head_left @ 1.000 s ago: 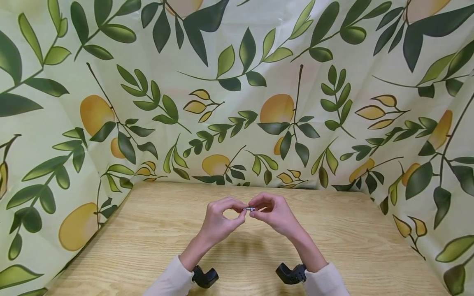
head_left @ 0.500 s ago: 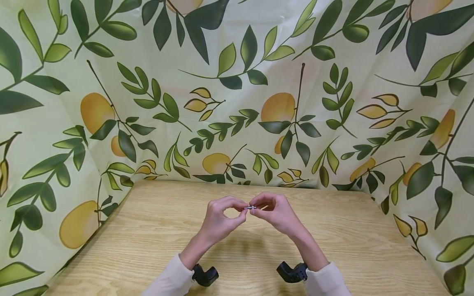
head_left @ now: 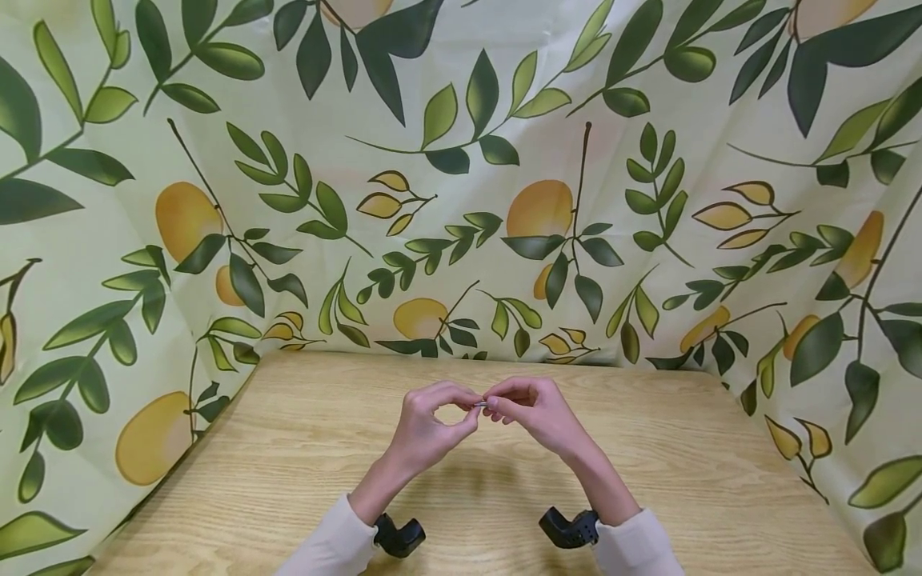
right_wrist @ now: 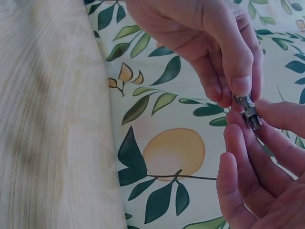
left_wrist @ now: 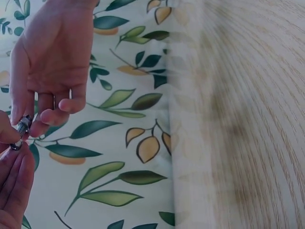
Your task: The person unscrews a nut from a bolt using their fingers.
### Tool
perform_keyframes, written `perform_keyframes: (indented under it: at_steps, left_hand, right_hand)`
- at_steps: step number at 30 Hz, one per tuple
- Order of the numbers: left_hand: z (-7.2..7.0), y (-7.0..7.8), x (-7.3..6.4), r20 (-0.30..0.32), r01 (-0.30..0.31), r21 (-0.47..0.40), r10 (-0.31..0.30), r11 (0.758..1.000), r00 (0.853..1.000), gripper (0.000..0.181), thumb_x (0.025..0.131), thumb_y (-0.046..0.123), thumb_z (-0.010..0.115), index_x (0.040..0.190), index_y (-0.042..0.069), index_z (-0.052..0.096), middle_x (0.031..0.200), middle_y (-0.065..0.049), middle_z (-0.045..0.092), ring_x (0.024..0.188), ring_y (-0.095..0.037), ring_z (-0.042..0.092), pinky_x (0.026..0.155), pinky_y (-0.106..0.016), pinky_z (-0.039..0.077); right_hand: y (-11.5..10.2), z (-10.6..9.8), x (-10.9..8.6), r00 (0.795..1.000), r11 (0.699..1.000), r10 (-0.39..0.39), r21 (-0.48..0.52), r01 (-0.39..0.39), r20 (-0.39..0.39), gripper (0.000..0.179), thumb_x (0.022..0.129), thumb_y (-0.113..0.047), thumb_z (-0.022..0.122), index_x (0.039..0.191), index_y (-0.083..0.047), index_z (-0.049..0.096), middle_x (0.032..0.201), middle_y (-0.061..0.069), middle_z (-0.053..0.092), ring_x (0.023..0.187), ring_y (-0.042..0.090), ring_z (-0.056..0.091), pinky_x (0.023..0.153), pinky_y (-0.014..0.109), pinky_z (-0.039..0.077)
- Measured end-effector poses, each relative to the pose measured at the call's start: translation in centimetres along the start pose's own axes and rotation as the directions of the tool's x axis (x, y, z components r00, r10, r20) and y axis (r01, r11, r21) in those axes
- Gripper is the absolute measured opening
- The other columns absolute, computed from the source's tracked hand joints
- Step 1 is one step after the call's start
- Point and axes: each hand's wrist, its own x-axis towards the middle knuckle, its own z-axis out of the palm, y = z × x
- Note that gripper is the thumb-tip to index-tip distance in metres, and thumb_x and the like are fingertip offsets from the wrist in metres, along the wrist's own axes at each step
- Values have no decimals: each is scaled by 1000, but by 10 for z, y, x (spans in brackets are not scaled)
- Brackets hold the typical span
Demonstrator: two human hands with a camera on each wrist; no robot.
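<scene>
My left hand (head_left: 421, 428) pinches one end of a small metal bolt (right_wrist: 244, 102) between thumb and finger. A hex nut (right_wrist: 250, 114) sits on the bolt's thread, with a short length of thread sticking out past it. My right hand (head_left: 542, 418) has its thumb and index finger at the nut from both sides, its other fingers loosely bent below. In the left wrist view the bolt (left_wrist: 22, 127) shows between the two hands. The bolt's far end is mostly covered by my left fingertips. In the head view, fingers hide most of the bolt.
Both hands are above a light wood-grain table (head_left: 288, 448). A cloth (head_left: 461, 176) printed with leaves and orange fruit stands behind it and at both sides. Black wrist-worn devices (head_left: 399, 538) sit below each forearm.
My right thumb has slid forward over the nut, covering it in the head view, and the right fingers have shifted with it. My left hand has stayed in place, pinching the bolt.
</scene>
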Motion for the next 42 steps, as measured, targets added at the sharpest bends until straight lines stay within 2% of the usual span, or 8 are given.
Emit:
perform_keyframes:
  at_steps: [7, 12, 16, 21, 30, 35, 38, 42]
  left_hand:
    - [0, 0, 1, -3, 1, 1, -1, 1000, 1000, 21, 76, -9, 79, 90, 6, 80, 85, -7, 79, 73, -15, 75, 71, -20, 62]
    - [0, 0, 0, -10, 15, 2, -15, 1000, 1000, 22, 76, -10, 79, 91, 6, 80, 87, -7, 80, 74, -15, 75, 71, -20, 62]
    - [0, 0, 0, -11, 2, 1, -2, 1000, 1000, 22, 76, -10, 79, 91, 6, 80, 87, -8, 80, 75, -16, 76, 73, -20, 62]
    - [0, -1, -1, -3, -21, -2, 21, 1000, 1000, 20, 76, -10, 79, 90, 5, 80, 86, -9, 79, 75, -17, 75, 74, -20, 62]
    - [0, -1, 0, 1, 1, -15, -1, 1000, 1000, 21, 76, -10, 80, 90, 6, 80, 86, -8, 79, 74, -16, 75, 72, -21, 62]
    - [-1, -1, -1, 5, 66, -33, -66, 997, 998, 20, 78, -9, 79, 91, 7, 81, 88, -7, 80, 76, -15, 76, 73, -21, 63]
    - [-2, 0, -1, 3, 97, -41, -97, 994, 995, 18, 79, -7, 79, 91, 7, 81, 89, -6, 80, 77, -15, 76, 74, -21, 63]
    - [-1, 0, 0, 1, 64, -35, -64, 997, 998, 20, 78, -9, 79, 91, 6, 80, 88, -8, 80, 76, -16, 76, 74, -21, 63]
  right_hand:
    - [-2, 0, -1, 999, 999, -11, -51, 8, -44, 15, 92, -11, 76, 105, -3, 76, 102, 16, 76, 87, 10, 70, 77, 26, 60]
    - [-3, -1, -1, 999, 999, -21, -37, 19, -43, 22, 90, -5, 76, 112, -2, 73, 109, 18, 75, 94, 12, 71, 80, 26, 61]
    - [-1, -2, 0, 1000, 1000, -8, -19, 8, -7, 24, 96, -10, 70, 118, 0, 71, 111, 20, 75, 94, 12, 73, 80, 31, 63]
    - [0, 0, 2, 999, 1000, 28, -7, -28, 42, 25, 102, -18, 65, 113, 2, 73, 101, 22, 77, 86, 11, 73, 76, 34, 64]
    - [-2, 1, 0, 998, 997, 39, -64, -42, -39, 17, 92, -11, 76, 106, -3, 77, 104, 15, 76, 91, 14, 70, 79, 26, 60]
    - [-2, 3, 0, 997, 999, -10, -52, 6, -74, 16, 89, -4, 77, 105, -4, 76, 105, 14, 75, 94, 15, 70, 83, 27, 60]
    - [-3, 2, -1, 995, 998, -47, -36, 44, -83, 16, 91, 0, 70, 106, -3, 75, 108, 17, 74, 99, 16, 69, 85, 28, 60]
    - [-2, 0, -1, 998, 999, -44, 17, 44, -44, 23, 99, -5, 54, 111, 4, 72, 111, 23, 73, 98, 13, 69, 82, 30, 62]
